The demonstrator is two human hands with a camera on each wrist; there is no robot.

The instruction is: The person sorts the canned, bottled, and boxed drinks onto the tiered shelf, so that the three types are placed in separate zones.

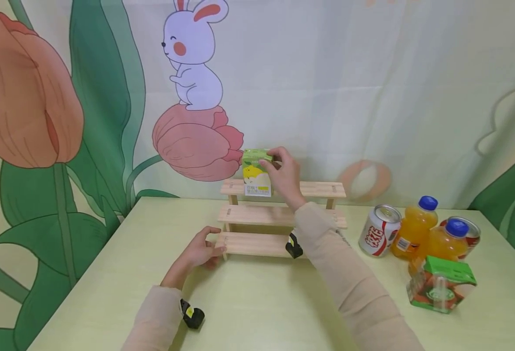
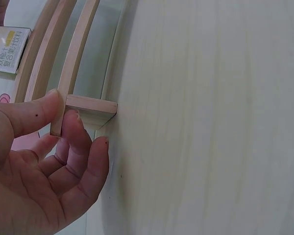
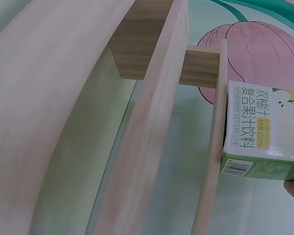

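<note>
A green, yellow and white juice carton (image 1: 257,176) stands upright at the left end of the top tier of a three-tier wooden shelf (image 1: 257,214). My right hand (image 1: 285,173) grips this carton by its upper right side, thumb in front. In the right wrist view the base of the juice carton (image 3: 262,129) sits right at the top board, and only a bit of the hand shows at the edge. My left hand (image 1: 201,249) pinches the left end of the lowest board, thumb on one face and fingers on the other, plain in the left wrist view (image 2: 54,156).
To the right of the shelf stand a white and red can (image 1: 380,230), two orange drink bottles (image 1: 415,226) with blue caps and another can (image 1: 472,234) partly hidden behind them. A green and brown carton (image 1: 442,285) is in front. A printed curtain (image 1: 327,97) hangs behind the table (image 1: 257,307).
</note>
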